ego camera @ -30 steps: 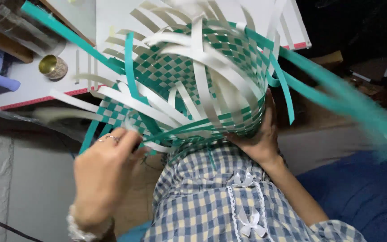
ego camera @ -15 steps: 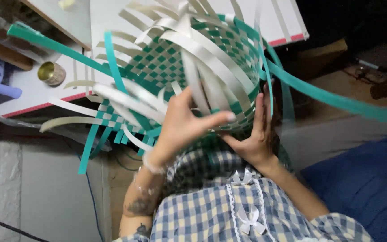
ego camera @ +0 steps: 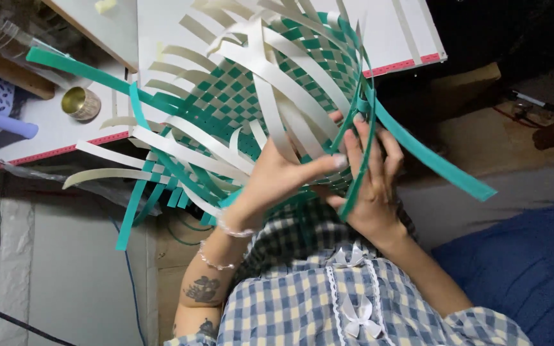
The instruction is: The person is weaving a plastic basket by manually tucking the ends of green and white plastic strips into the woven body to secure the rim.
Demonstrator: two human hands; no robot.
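Person wears a short-sleeved checked dress or blouse [ego camera: 302, 307], gingham in blue, cream and dark navy. White lace trim [ego camera: 331, 291] runs down the front in 2 vertical lines, with 2 small white ribbon bows, upper bow [ego camera: 349, 257] near the neckline, lower bow [ego camera: 359, 318] further down. Left hand [ego camera: 276, 179] has pale painted nails; left wrist carries 2 thin beaded bracelets [ego camera: 233, 229], both light-coloured. Left forearm shows a dark tattoo [ego camera: 203, 289], rounded floral-looking shape, a 2nd dark mark below it near the elbow. Right hand [ego camera: 370, 186] bare, no rings visible, right arm bare below the sleeve.
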